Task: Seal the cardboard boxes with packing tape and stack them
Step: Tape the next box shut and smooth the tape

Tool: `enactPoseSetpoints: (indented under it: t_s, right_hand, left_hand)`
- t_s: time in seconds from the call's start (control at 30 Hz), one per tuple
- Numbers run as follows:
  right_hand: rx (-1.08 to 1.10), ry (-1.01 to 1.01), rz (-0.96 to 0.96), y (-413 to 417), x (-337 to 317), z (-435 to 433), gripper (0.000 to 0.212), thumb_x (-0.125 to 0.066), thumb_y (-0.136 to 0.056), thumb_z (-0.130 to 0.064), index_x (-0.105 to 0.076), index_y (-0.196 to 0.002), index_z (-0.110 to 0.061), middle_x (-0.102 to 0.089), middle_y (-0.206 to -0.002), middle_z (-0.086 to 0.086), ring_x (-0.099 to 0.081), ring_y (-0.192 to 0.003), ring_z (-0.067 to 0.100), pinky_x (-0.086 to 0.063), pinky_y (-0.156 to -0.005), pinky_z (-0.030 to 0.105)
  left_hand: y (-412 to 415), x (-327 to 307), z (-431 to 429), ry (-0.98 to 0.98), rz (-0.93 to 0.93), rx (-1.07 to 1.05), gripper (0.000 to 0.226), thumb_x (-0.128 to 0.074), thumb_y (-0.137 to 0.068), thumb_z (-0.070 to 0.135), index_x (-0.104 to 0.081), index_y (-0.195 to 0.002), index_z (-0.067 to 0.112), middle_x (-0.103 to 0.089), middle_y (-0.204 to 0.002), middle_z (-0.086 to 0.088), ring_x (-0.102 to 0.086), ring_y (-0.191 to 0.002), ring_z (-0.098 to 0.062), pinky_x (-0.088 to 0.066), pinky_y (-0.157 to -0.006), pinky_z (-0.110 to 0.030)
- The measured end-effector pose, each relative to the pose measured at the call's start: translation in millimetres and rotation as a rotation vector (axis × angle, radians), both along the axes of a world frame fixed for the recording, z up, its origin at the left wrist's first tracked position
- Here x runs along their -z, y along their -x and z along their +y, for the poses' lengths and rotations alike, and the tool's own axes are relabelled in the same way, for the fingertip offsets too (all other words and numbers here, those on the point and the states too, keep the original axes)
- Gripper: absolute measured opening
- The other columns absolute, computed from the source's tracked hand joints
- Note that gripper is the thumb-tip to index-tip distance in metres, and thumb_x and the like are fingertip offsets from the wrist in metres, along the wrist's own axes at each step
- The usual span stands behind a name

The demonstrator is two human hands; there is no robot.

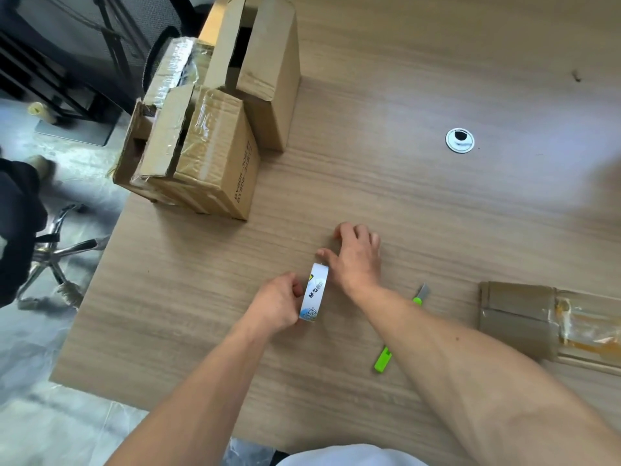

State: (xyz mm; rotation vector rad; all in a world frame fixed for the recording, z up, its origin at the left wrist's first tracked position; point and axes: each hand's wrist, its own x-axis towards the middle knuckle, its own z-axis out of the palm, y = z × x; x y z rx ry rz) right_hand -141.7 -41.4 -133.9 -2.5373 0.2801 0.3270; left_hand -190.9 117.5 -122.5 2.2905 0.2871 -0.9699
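Your left hand (279, 306) gripped the tape roll (314, 297), on edge on the table (369, 183), your right hand (356, 260) curled at its far rim, pinch unclear, boxes (208, 153) well apart at the far-left corner.

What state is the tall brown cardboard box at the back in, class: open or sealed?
Open. The tall brown cardboard box has its top flaps standing apart with a dark gap showing between them.

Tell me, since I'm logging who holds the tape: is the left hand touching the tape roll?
Touching. The head view shows the left hand gripping the tape roll, its fingers curled against the roll's left side with no gap.
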Motion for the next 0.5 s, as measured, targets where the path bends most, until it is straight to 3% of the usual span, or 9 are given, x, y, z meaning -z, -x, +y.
enactPoseSetpoints:
  t_s: [0.2, 0.37, 0.5]
  right_hand:
    - [0.046, -0.013, -0.036, -1.9, 4.4, 1.8, 0.016, -0.066, -0.093, -0.023, -0.064, -0.107, -0.015, -0.058, -0.112, 0.011, -0.047, -0.108, 0.037, -0.04, -0.095, 0.044]
    - [0.039, -0.117, -0.008, -1.9, -1.6, -6.2, 0.016, -0.062, -0.097, -0.02, -0.065, -0.111, -0.013, -0.06, -0.114, 0.011, -0.047, -0.109, 0.035, -0.037, -0.098, 0.038]
    - [0.031, -0.231, 0.006, 6.8, -8.8, -19.7, 0.015, -0.058, -0.098, -0.018, -0.066, -0.107, -0.01, -0.062, -0.11, 0.012, -0.054, -0.108, 0.031, -0.04, -0.095, 0.036]
  left_hand:
    - [-2.6, 1.9, 1.2, -0.023, 0.036, -0.041, 0.02, -0.072, -0.075, 0.023, -0.061, -0.091, 0.017, -0.072, -0.082, -0.004, -0.068, -0.064, -0.024, -0.055, -0.055, -0.032]
    - [-5.9, 2.4, 1.3, -0.04, 0.059, -0.044, 0.014, -0.071, -0.079, 0.022, -0.059, -0.086, 0.018, -0.072, -0.066, -0.005, -0.06, -0.048, -0.015, -0.044, -0.046, -0.02]
    - [-7.3, -7.9, -1.7, -0.076, 0.061, -0.022, 0.01, -0.063, -0.082, 0.019, -0.064, -0.09, 0.013, -0.068, -0.061, -0.002, -0.054, -0.044, -0.012, -0.04, -0.046, -0.019]
